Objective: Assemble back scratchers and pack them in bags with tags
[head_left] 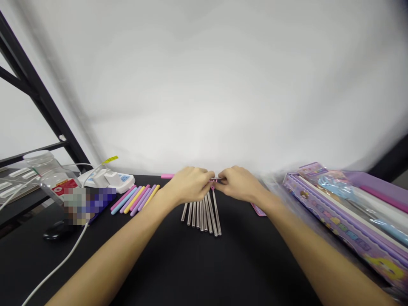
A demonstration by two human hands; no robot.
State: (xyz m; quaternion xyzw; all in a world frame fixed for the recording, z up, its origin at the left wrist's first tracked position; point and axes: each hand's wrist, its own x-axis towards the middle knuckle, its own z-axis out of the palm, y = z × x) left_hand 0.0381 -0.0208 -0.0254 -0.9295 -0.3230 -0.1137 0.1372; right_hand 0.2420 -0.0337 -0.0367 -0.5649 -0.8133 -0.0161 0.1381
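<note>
Between my two hands a thin silvery metal rod [217, 179] spans crosswise. My left hand [192, 183] is closed on its left part, and my right hand [238, 182] pinches its right part. A pink stick [167, 176] pokes out to the left behind my left hand, roughly in line with the rod; whether they join is hidden. Below the fingertips shows a small pink piece [212, 185], too small to make out. Several metal rods [204, 216] lie fanned on the black table [204, 267] under my hands, their far ends covered by them.
Several pastel sticks [135, 199] lie in a row to the left. Behind them sits a white power strip [123, 182] with plugs. A clear jar [57, 176], a black mouse [57, 230] and a white cable [63, 261] are farther left. At right stands a purple printed box [331, 225] holding wrapped items.
</note>
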